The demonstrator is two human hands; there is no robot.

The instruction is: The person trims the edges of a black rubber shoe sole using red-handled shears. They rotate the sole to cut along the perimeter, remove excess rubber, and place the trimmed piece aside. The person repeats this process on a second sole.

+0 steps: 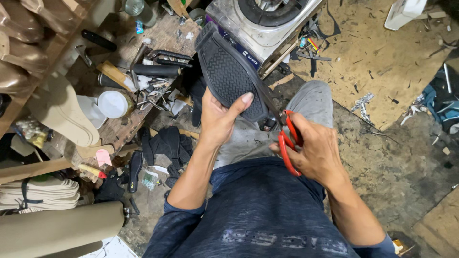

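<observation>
1. Even, soft, fairly bright light overall; no single hard source visible.
2. Brightest patch top right on the plywood board (pixel 382 62), slightly washed out.
3. Mild glare on the metal stove (pixel 258 28) top and on the white round lid (pixel 112 104).
4. Shadows soft and short; dark pocket under the left hand (pixel 220 119) and the black sole (pixel 229 71), another among the dark scraps (pixel 167 143) by the bench.
5. Right hand (pixel 315 153) and red scissors (pixel 289 143) sharp, no motion blur.
6. Wide-angle distortion: edges bow, the left shelf (pixel 43 62) leans.
7. Beige roll (pixel 57 229) bottom left is soft, slightly out of focus.
8. Corners darken a bit, mostly at right.
</observation>
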